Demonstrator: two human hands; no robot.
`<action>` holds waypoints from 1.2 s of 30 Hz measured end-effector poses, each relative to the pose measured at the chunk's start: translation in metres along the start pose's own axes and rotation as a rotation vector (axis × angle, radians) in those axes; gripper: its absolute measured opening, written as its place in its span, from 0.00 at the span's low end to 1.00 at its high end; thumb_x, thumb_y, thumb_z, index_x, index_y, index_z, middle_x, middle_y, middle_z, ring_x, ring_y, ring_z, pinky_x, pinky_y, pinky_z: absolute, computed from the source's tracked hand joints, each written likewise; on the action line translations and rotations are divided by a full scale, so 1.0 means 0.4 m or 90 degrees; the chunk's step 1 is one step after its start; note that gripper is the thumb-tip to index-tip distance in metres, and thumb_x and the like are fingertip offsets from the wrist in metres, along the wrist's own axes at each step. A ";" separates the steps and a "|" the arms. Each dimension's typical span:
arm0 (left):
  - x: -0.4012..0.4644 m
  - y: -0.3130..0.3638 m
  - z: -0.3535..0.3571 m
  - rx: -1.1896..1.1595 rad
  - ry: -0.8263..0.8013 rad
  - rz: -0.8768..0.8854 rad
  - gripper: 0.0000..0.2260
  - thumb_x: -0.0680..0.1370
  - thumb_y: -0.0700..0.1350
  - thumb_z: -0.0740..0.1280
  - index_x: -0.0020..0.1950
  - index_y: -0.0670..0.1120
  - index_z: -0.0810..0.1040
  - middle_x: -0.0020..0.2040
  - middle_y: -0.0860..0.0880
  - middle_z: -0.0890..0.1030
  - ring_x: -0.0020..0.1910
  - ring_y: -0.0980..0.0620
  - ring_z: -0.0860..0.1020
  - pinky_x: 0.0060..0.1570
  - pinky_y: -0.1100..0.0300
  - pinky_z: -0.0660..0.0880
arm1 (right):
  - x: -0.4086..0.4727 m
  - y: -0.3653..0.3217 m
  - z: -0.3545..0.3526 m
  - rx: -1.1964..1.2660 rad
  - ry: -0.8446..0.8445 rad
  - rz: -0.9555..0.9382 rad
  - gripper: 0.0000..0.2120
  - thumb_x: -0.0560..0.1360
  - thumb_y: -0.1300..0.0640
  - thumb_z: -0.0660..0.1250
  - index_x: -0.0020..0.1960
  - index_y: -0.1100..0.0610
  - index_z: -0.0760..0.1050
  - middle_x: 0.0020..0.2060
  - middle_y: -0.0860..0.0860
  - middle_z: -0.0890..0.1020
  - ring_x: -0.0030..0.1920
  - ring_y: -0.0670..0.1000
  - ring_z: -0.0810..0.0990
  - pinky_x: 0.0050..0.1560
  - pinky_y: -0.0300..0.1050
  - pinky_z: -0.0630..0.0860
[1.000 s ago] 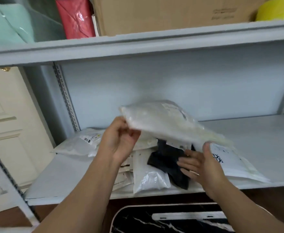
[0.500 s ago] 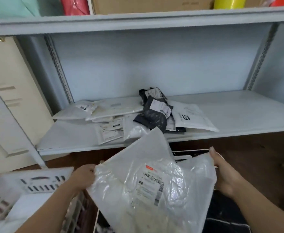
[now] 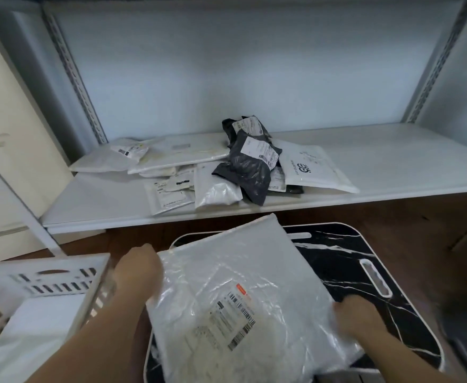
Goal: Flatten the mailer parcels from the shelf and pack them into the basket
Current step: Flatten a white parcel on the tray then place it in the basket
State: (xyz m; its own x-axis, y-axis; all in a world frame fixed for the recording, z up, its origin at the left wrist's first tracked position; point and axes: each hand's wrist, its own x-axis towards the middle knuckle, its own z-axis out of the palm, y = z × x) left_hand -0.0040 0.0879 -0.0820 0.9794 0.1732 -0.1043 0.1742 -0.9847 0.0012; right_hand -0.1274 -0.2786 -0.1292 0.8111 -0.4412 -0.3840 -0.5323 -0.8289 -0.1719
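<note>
White plastic: the mailer parcel (image 3: pixel 227 294) is down on the black marbled board (image 3: pixel 365 272), spread across its left half and spilling over the near-left edge.
Long axis: it runs on the diagonal, from the board's far edge toward its near-right corner, label face up.
Left hand (image 3: pixel 138 275): curled over the parcel's far-left corner, fingers closed onto the film, right at the board's left edge.
Right hand (image 3: pixel 356 313): pinching the parcel's right edge, fingers folded onto the plastic, near the middle of the board.
Which hand is nearer: both are on it, one at each end; the puffy centre lies between them, inboard of either palm.
Look of the parcel: crinkled and glossy at the near end, smooth and matte at the far corner, a barcode label (image 3: pixel 235 319) near the middle; soft contents, not yet pressed flat by the look of it.
Basket (image 3: pixel 47 280): white and slotted, just off the board's left edge, on the left hand's side.
Shelf (image 3: pixel 392 161): more mailers, white and dark grey (image 3: pixel 249 164), heaped near its front edge, well beyond the board.
Likely call: press inward from both ends, then slide it left.
</note>
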 end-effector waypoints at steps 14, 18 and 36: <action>-0.141 0.257 0.183 -0.109 -0.078 0.227 0.26 0.78 0.66 0.42 0.76 0.65 0.41 0.76 0.56 0.34 0.75 0.45 0.31 0.69 0.33 0.37 | 0.035 -0.216 0.117 -0.139 0.176 -0.359 0.28 0.77 0.30 0.45 0.71 0.40 0.65 0.73 0.52 0.67 0.74 0.58 0.58 0.67 0.68 0.53; -0.172 0.265 0.273 -0.064 -0.019 0.201 0.27 0.75 0.64 0.40 0.75 0.67 0.50 0.79 0.52 0.42 0.77 0.41 0.39 0.67 0.29 0.40 | 0.069 -0.214 0.179 -0.216 0.192 -0.449 0.25 0.79 0.35 0.46 0.71 0.41 0.66 0.73 0.52 0.67 0.75 0.57 0.57 0.64 0.71 0.53; -0.162 0.272 0.331 -0.052 0.068 0.225 0.26 0.76 0.63 0.54 0.73 0.59 0.66 0.77 0.47 0.60 0.75 0.37 0.57 0.62 0.23 0.52 | 0.096 -0.216 0.217 -0.211 0.211 -0.432 0.27 0.76 0.36 0.52 0.73 0.43 0.66 0.75 0.54 0.63 0.75 0.62 0.59 0.61 0.80 0.56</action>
State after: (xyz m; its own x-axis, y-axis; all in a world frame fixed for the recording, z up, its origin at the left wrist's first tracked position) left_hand -0.0619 -0.0330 -0.2070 0.9848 -0.1722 0.0210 -0.1735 -0.9799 0.0986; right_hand -0.0713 -0.1941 -0.2076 0.9877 0.1564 0.0032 0.1562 -0.9874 0.0264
